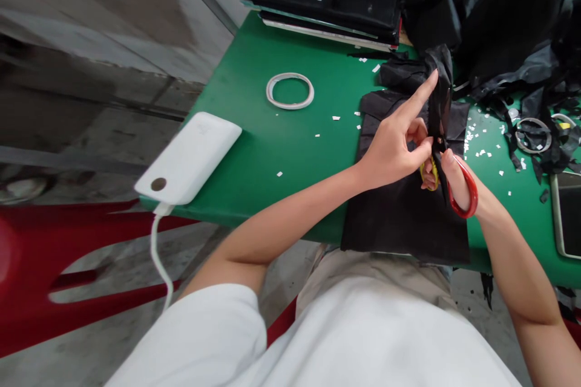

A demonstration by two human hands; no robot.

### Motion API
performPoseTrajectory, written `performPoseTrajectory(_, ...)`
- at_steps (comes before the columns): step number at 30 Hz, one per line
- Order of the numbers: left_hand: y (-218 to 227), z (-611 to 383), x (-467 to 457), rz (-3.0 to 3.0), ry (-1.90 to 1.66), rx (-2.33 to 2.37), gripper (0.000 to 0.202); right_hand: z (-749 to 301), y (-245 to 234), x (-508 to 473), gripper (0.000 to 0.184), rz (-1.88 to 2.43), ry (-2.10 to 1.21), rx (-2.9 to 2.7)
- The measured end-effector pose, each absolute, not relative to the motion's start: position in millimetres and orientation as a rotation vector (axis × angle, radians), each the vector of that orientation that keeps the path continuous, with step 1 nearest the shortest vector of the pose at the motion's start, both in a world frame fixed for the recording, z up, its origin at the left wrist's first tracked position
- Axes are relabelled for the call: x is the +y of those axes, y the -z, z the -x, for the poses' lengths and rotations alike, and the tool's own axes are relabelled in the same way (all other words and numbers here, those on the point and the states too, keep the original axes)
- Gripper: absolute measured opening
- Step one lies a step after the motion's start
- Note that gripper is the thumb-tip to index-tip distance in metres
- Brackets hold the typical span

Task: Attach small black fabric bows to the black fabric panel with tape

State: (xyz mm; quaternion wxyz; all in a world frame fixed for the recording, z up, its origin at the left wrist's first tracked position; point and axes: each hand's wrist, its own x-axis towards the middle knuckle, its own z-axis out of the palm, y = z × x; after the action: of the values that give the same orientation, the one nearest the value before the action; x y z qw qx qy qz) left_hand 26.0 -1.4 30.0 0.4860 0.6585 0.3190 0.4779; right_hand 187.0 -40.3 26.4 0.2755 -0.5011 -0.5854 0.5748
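In my right hand (457, 181) is a pair of scissors (472, 196) with red and yellow handle loops, my thumb through the red one. The blades point away from me, against a raised fold of thin black fabric (403, 217). My left hand (397, 142) is just left of the pivot. Its index finger stretches forward along the fold, while the thumb and curled fingers pinch the fabric close to the scissors. The black fabric lies flat below both hands and reaches over the table's near edge. The blade tips are partly hidden in the dark folds.
On the green table (254, 151) are a tape roll (290, 105) and a white power bank (190, 157) with a cable. Stacked black fabric (322, 0) sits at the back. Black scraps (535, 103), white paper bits and a phone (567, 214) are to the right.
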Motion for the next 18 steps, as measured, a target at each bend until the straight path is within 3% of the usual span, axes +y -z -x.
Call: performPoseTrajectory(18, -30.2, -24.4, -5.8, -1.661, -1.057, 0.782, 0.091, -189.7, -26.3, -37.2, 0.069, 1.339, -1.471, -1.541)
